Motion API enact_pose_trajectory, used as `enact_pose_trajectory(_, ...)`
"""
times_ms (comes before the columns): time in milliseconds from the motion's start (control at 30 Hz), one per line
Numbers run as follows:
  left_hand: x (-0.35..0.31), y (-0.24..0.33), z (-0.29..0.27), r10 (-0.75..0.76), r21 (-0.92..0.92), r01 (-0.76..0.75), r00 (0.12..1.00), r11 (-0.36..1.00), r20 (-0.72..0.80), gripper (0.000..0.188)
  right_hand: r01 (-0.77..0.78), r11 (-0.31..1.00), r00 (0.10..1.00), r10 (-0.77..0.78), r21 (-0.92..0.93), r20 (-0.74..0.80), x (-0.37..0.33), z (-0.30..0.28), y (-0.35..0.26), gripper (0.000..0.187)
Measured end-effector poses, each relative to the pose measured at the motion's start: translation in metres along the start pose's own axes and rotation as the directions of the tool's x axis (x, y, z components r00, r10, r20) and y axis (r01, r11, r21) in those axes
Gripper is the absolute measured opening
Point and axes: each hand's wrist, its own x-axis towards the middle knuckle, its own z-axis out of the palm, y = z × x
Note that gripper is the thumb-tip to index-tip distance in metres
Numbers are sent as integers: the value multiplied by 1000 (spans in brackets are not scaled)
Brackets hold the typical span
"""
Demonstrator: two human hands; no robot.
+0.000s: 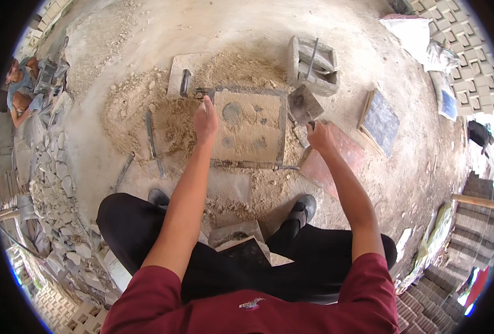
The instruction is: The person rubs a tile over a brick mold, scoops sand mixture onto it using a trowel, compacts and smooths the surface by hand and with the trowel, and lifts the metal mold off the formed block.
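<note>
Right hand (320,137) partly hides a dark handle (311,124); lower edge cuts the shirt (230,313).

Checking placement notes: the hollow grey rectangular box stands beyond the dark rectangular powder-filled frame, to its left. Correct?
Left is wrong: the head view shows the hollow grey rectangular box beyond the dark rectangular powder-filled frame, to its right.
</note>
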Motion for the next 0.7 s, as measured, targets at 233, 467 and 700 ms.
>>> enact_pose_trajectory(233, -3, 10, -2, -15, -34, 14, 1000, 999, -18, 76, -38, 999, 992, 41, -27, 119, -3, -16, -19, 42)
enact_pose_trajectory(467, 90, -44, -1, -85, -242, -35, 881, 970, -466, 54, 254, 966, 966, -250, 49, -70, 53, -43, -50, 36)
enact_pose_trajectory(700, 165, -32, -36, -60, 348, 51, 998, 936, 16, 53, 207, 978, 978, -206, 21, -34, 149, -22, -121, 29)
